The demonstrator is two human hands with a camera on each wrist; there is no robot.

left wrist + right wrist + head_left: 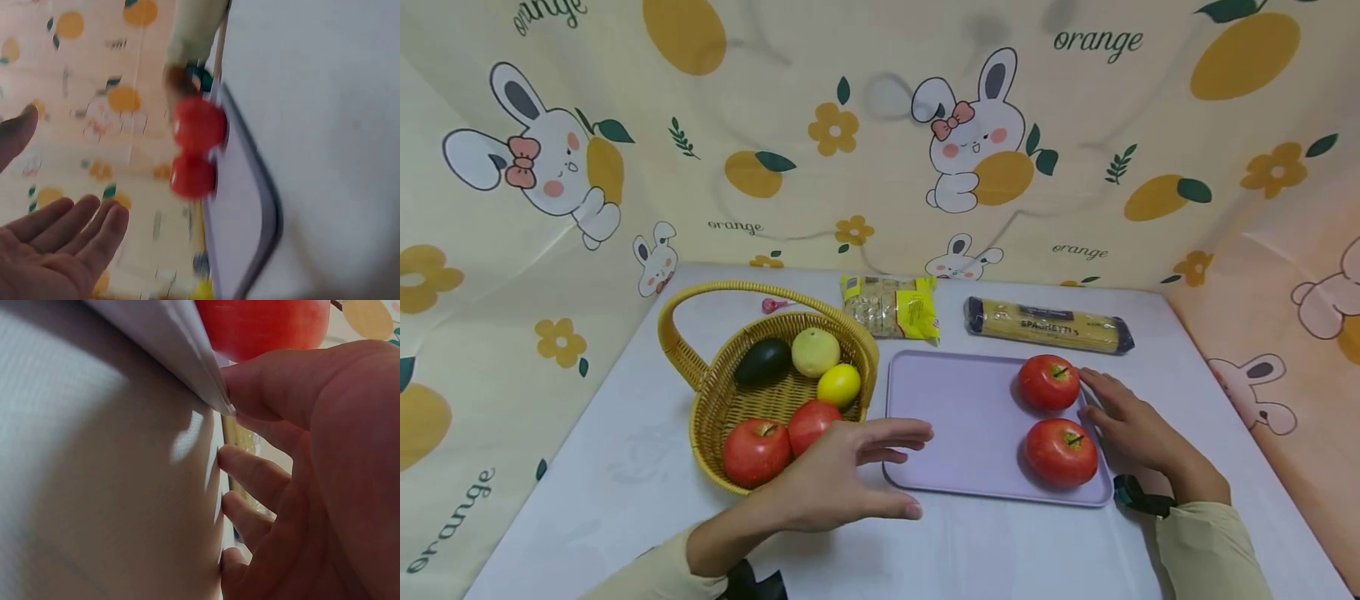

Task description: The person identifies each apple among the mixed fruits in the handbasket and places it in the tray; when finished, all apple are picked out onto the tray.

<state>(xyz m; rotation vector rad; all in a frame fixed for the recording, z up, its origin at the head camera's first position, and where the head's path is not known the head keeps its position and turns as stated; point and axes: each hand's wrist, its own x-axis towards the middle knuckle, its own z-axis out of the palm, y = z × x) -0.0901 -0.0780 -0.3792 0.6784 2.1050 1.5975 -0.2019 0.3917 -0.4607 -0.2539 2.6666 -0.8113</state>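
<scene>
My left hand [831, 483] hovers with fingers apart and nothing between them, in front of a wicker basket [700, 429] and near the left edge of a lilac tray [958, 425]. Two red apples lie on the tray's right side, a back apple [1048, 384] and a front apple [1062, 452]. Beside them my right hand [1138, 429] is at the tray's right edge. In the right wrist view its thumb [269, 384] touches the rim, while the other fingertips reach down to the tabletop. The left wrist view is blurred and shows the left palm and spread fingers.
In the basket are a red apple [756, 452], another red fruit [812, 423] partly behind my left hand, an avocado [763, 362], a pale round fruit [816, 352] and a lemon [839, 385]. Behind stand a yellow-ended food bag [891, 308] and a spaghetti pack [1048, 325].
</scene>
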